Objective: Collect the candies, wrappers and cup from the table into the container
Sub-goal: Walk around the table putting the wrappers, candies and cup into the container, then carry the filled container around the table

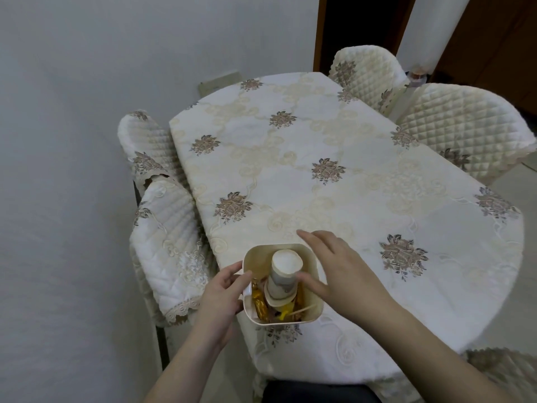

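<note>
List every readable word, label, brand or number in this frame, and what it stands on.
None can be read.
Cup in the container: grey marks on its side, too blurred to tell if they are text.
Gold wrappers: no legible print.

From my feed, the container (283, 283) sits on the table (334, 175) near its front left corner, right between the two hands. Left hand (222, 289) is on its left wall, right hand (337, 269) is against its right side with fingers reaching over the rim. The cup (283, 276) lies tilted inside it, just left of the right hand's fingers, on top of the candies (261, 306), which sit in the bottom toward me. Chairs (165, 242) stand left of the left hand, and more are far beyond the right hand.
</note>
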The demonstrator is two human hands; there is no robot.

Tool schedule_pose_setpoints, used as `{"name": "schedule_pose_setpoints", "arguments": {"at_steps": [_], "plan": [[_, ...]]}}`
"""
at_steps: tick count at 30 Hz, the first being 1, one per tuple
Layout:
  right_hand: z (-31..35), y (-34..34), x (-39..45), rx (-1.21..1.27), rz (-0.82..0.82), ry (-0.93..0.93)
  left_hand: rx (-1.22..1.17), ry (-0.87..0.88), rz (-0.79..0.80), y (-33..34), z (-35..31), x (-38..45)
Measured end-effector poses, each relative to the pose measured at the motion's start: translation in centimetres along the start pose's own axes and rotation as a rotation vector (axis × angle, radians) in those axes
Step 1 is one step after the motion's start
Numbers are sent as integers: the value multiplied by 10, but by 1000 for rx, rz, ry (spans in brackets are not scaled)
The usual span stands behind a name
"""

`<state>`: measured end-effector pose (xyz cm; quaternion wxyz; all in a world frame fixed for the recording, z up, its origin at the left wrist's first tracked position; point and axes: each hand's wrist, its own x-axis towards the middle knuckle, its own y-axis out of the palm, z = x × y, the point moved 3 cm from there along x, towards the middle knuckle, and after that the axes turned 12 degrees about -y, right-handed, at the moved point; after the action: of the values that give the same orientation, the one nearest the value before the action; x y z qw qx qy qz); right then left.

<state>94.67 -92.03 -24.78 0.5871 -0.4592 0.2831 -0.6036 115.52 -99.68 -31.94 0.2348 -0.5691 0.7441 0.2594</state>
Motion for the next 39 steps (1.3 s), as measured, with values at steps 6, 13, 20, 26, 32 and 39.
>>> {"name": "schedule_pose_setpoints", "arguments": {"at_steps": [6,13,20,26,32,39], "plan": [[-40,-6,-17,132,-13,158,7,-7,17,-1,-2,1],[-70,7,-40,211,113,238,-7,-8,47,-1,-8,2],[-62,31,-48,457,222,225,0,-6,115,7,-14,1],[-53,41,-47,589,210,217,4,-11,154,20,-16,-5],[-54,36,-44,629,161,246,37,-2,143,30,-27,-4],[-59,25,-46,704,101,248,378,106,249,34,-36,-1]]}}
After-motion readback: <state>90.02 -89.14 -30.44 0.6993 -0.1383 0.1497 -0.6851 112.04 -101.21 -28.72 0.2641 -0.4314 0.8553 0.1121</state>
